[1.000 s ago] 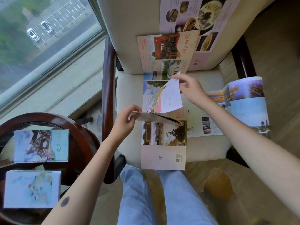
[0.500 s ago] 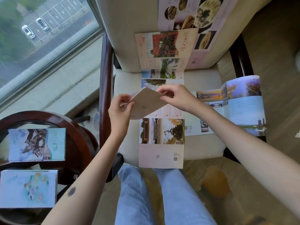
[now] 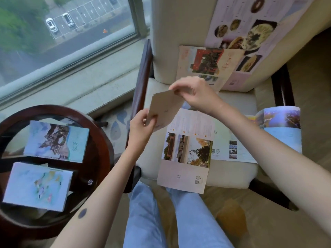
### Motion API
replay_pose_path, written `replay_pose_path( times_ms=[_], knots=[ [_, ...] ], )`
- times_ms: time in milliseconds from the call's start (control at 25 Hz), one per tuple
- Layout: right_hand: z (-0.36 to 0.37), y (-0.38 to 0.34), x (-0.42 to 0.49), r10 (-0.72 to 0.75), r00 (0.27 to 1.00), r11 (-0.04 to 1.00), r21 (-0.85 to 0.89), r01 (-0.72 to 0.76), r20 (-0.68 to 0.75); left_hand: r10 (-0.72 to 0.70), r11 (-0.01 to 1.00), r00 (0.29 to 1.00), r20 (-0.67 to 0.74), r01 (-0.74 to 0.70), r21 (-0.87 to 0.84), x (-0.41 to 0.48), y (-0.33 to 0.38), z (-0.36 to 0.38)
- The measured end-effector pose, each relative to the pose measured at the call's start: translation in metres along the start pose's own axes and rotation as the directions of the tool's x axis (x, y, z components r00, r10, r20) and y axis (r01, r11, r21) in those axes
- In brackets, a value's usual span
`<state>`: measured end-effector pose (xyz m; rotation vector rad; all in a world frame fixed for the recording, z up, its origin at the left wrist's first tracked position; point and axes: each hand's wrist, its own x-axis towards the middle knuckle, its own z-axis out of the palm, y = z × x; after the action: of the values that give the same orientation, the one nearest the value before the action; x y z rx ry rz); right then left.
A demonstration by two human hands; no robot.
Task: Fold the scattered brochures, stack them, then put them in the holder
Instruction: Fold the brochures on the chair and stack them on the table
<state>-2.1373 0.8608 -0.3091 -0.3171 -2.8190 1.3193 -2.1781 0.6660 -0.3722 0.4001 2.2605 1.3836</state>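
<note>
The cream armchair seat (image 3: 238,104) carries the loose brochures, and the long temple brochure (image 3: 186,151) runs from the seat's middle out over its front edge, its long axis pointing toward the person. Left of the seat, on the round glass worktop (image 3: 100,140), lie two folded brochures (image 3: 57,140). Above the seat's left half, the folded cream panel (image 3: 164,108) tilts between the hands: the left hand (image 3: 141,127) has fingers clamped on its lower corner, the right hand (image 3: 195,93) pinches its upper edge, so the next crease likely falls between them.
</note>
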Motion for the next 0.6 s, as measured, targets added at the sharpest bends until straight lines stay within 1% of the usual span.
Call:
replay_pose_path(
  times_ms=[120,240,320,360,440,520,600],
  knots=[
    [0.024,-0.040,0.036,-0.074,0.996,0.993,-0.101,0.068,-0.051,-0.019,0.996,0.992,-0.128,0.008,-0.090,-0.010,-0.001,-0.034],
    [0.064,-0.084,0.061,-0.085,0.993,0.994,-0.074,0.078,-0.088,-0.075,0.984,0.950,-0.303,0.022,-0.175,-0.018,-0.003,-0.077],
    [0.098,-0.114,0.071,-0.107,0.993,0.994,-0.043,0.104,-0.055,-0.153,0.964,0.896,-0.416,0.042,-0.264,-0.024,-0.008,-0.115],
    [0.116,-0.128,0.073,-0.113,0.994,0.993,-0.023,0.113,-0.006,-0.191,0.954,0.863,-0.467,0.051,-0.297,-0.025,-0.013,-0.132],
    [0.152,-0.153,0.074,-0.115,0.981,0.993,0.004,0.115,0.157,-0.240,0.952,0.796,-0.555,0.082,-0.294,-0.029,-0.028,-0.166],
    [0.192,-0.176,0.072,-0.118,0.935,0.991,-0.020,0.132,0.334,-0.288,0.947,0.731,-0.619,0.121,-0.298,-0.034,-0.045,-0.196],
    [0.231,-0.196,0.069,-0.129,0.883,0.984,-0.051,0.170,0.451,-0.354,0.929,0.662,-0.661,0.169,-0.328,-0.040,-0.066,-0.224]
  ],
)
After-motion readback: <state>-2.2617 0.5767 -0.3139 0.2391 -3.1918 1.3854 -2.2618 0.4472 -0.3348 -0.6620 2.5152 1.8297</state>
